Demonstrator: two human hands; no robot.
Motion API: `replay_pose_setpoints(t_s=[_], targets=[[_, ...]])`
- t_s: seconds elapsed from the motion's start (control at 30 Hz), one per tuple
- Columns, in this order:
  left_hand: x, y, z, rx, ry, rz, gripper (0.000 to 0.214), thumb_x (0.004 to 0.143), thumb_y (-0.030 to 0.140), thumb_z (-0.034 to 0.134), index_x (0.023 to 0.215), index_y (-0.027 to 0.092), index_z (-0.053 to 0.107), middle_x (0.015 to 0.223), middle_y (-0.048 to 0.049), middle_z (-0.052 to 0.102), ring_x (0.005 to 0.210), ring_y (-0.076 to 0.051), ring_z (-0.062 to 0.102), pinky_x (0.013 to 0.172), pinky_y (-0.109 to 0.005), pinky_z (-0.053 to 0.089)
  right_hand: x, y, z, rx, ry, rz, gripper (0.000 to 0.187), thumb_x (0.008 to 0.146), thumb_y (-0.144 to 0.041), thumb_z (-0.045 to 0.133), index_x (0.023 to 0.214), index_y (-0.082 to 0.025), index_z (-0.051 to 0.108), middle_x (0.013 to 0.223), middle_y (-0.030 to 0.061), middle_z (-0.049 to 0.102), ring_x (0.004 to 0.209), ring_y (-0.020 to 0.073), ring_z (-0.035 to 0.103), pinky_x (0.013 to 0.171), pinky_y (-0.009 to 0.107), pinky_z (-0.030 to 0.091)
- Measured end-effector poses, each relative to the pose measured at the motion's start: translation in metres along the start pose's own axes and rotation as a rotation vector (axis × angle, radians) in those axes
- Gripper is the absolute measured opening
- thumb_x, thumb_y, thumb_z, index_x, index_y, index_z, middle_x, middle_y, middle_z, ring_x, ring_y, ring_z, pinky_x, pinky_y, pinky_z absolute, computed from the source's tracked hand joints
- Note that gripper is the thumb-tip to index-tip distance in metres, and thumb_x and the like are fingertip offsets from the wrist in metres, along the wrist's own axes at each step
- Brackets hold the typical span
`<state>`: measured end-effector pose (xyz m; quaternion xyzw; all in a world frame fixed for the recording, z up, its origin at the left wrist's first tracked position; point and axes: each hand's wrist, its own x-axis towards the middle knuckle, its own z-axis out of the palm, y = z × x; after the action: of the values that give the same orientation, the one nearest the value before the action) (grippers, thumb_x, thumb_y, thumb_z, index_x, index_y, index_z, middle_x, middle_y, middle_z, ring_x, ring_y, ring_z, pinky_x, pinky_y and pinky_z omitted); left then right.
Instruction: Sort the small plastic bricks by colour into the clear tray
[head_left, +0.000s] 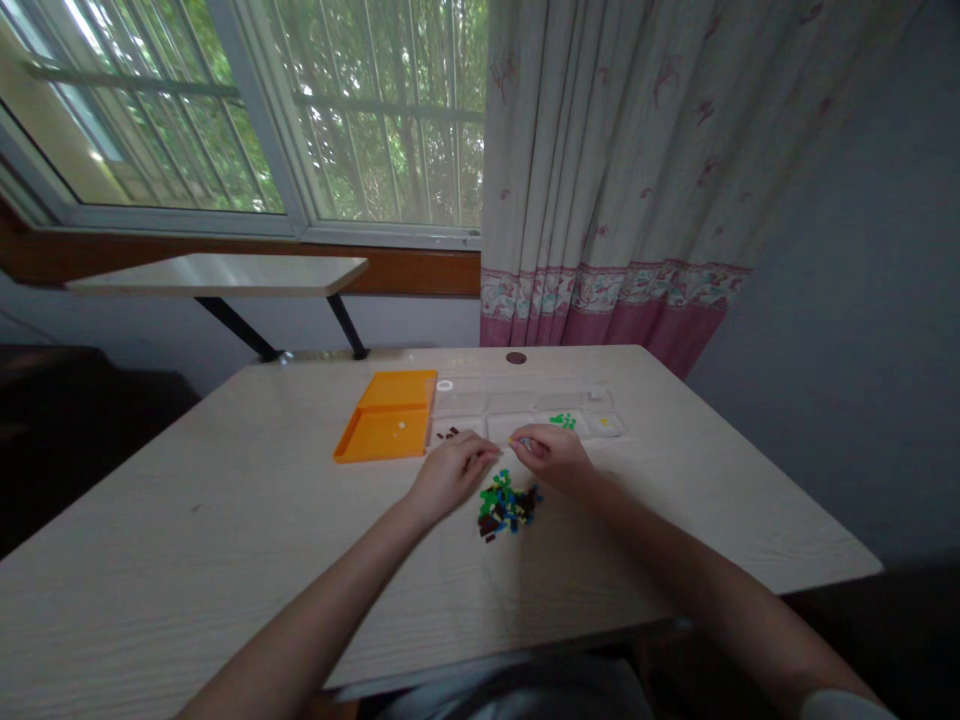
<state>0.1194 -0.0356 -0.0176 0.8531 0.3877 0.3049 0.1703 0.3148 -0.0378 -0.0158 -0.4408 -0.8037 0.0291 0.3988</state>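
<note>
A small heap of tiny coloured pieces (pixel 507 507), green, blue, yellow and dark brown, lies on the pale wooden table (pixel 225 540). My left hand (pixel 452 473) rests just left of the heap with its fingers curled. My right hand (pixel 551 455) sits just right of it, fingertips pinched on a small piece whose colour I cannot make out. Behind both hands lies a clear compartment tray (pixel 525 412) holding dark pieces at the left, green pieces in the middle and a yellow one at the right.
An orange tray with its lid (pixel 386 420) lies left of the clear tray. A small white ring (pixel 444 385) and a round dark hole (pixel 516 357) are near the far edge. A window, a wall shelf and a curtain stand behind the table.
</note>
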Motion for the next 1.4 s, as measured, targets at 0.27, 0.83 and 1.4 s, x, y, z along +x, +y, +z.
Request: replay_pose_setpoints(t_s=[0.27, 0.83, 1.4], targets=[[-0.006, -0.006, -0.010, 0.180, -0.282, 0.149, 0.026, 0.084, 0.016, 0.041, 0.097, 0.022, 0.063, 0.093, -0.0037, 0.056, 0.083, -0.013, 0.056, 0.072, -0.020, 0.043, 0.000, 0.004, -0.005, 0.174, 0.175, 0.077, 0.017, 0.076, -0.031, 0.055, 0.074, -0.017, 0.065, 0.045, -0.0056, 0.041, 0.040, 0.0066, 0.037, 0.043, 0.017, 0.032], [-0.005, -0.008, -0.010, 0.275, -0.244, 0.082, 0.016, 0.082, 0.024, 0.045, 0.088, 0.020, 0.059, 0.088, -0.0038, 0.058, 0.083, -0.016, 0.057, 0.071, -0.024, 0.043, 0.009, 0.126, -0.109, -0.399, -0.483, 0.439, 0.014, 0.071, -0.022, 0.056, 0.074, -0.016, 0.069, 0.066, 0.0049, 0.066, 0.059, 0.0129, 0.056, 0.054, 0.020, 0.034], [0.004, -0.005, 0.009, -0.484, -0.001, -0.361, 0.028, 0.073, 0.036, 0.056, 0.075, 0.010, 0.064, 0.063, -0.0034, 0.060, 0.056, -0.011, 0.049, 0.053, -0.022, 0.036, 0.018, 0.068, -0.069, -0.247, -0.338, 0.168, 0.018, 0.078, -0.027, 0.052, 0.080, -0.017, 0.067, 0.058, -0.0003, 0.060, 0.053, 0.0103, 0.051, 0.051, 0.019, 0.032]])
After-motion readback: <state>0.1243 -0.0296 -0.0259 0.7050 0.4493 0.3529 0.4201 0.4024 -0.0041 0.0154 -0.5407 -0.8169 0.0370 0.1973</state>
